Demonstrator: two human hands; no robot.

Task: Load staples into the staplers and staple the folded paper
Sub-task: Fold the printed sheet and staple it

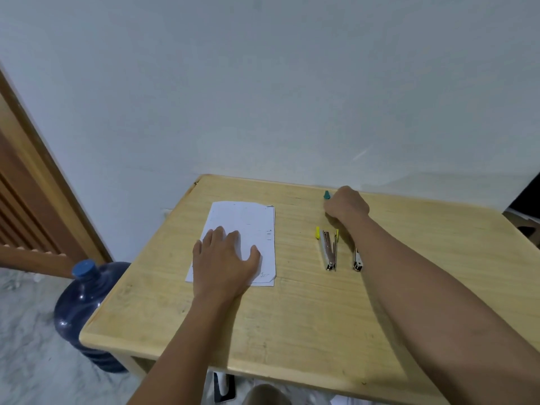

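**Q:** Where does the folded paper [248, 220] lie?
**A:** Flat on the left part of the wooden table [292, 317], under the left hand [226, 255]. The fingers are straight and spread, and the palm presses the sheet's near half.

**Q:** And the right hand [347, 204]?
**A:** It is at the table's far edge, fingers curled round a green-tipped object [326, 195]. Only the green end shows, so what the object is cannot be told.

**Q:** The staplers?
**A:** A yellow-ended stapler [328, 248] lies swung open just left of the right forearm. A second stapler [357, 261] lies beside it — partly hidden under that forearm.

**Q:** Beside the table?
**A:** A blue water bottle [81, 302] stands on the floor at the left corner.
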